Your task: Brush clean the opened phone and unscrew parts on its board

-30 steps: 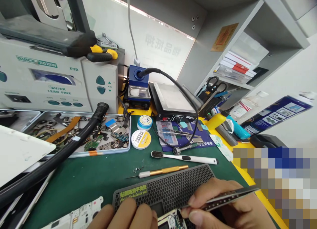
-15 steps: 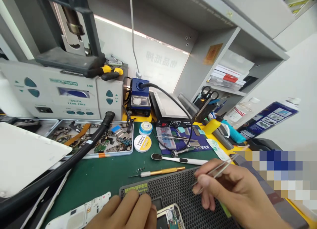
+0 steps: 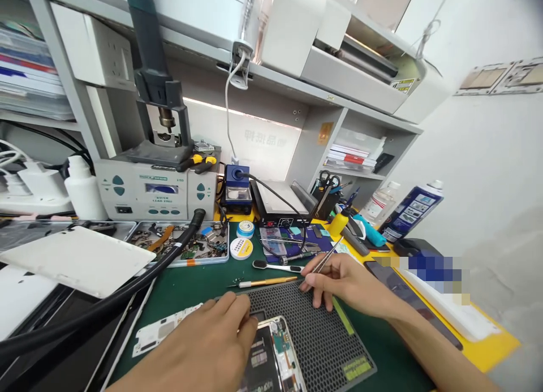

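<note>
An opened phone [image 3: 278,338] with bare circuit board and dark battery lies on the black honeycomb mat [image 3: 314,324], its lower part cut off by the frame. My left hand [image 3: 212,335] grips its upper left side with curled fingers; the fingertips are partly hidden. Over the mat's far edge, my right hand [image 3: 331,281] pinches metal tweezers [image 3: 330,256], which slant up and away to the right. A white phone mid-frame [image 3: 159,328] shows beyond my left hand. Past the mat lie a gold-handled pick [image 3: 269,281] and a white toothbrush [image 3: 284,268].
A parts tray [image 3: 212,260] full of circuit boards stands at the back left, crossed by a black hose [image 3: 139,281]. Behind are a hot-air station [image 3: 161,191], soldering station [image 3: 238,182] and hot plate [image 3: 282,208]. Bottles and a spray can [image 3: 411,211] line the right.
My view has tilted up and drawn back, so the shelf top and more bench show. The tweezers stay in my right hand, and my left hand remains at the phone.
</note>
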A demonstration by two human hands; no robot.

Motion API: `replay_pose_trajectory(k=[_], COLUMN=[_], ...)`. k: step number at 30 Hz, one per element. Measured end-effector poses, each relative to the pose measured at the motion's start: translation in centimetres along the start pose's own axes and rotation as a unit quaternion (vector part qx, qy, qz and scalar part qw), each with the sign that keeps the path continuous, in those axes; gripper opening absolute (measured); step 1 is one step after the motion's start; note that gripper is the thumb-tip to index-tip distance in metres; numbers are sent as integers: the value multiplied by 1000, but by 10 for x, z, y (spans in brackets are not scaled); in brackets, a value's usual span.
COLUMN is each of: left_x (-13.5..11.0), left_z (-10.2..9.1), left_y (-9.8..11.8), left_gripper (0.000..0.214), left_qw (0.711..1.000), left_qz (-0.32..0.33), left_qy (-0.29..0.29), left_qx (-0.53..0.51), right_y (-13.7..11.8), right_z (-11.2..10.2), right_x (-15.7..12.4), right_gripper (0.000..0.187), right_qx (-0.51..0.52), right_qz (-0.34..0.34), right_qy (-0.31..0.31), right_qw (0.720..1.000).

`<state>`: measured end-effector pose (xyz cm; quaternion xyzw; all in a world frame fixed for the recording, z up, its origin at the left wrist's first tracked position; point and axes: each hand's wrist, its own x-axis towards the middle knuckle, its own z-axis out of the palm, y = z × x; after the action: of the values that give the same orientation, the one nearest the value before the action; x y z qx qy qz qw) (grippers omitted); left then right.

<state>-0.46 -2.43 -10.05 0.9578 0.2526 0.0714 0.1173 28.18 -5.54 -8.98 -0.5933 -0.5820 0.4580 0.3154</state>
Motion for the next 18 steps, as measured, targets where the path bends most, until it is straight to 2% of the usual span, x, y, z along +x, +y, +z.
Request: replay_pose_trajectory(k=[5, 11, 18], left_x=[-1, -1, -1], left_z=[-17, -13, -11], left_y=[5, 7, 5], left_gripper=[38, 40, 37], left_qw=[997, 998, 998], left_qz=[-20, -33, -29], left_qy=[-49, -25, -26], left_qx=[-59, -44, -39], right_y=[4, 1, -3], right_z=[-5, -7, -12], right_x=[1, 1, 0], right_gripper=[23, 22, 23], right_qx=[-35, -73, -103], right_qz=[-1, -6, -14], right_qy=[-15, -14, -1], right_qw=[999, 997, 995])
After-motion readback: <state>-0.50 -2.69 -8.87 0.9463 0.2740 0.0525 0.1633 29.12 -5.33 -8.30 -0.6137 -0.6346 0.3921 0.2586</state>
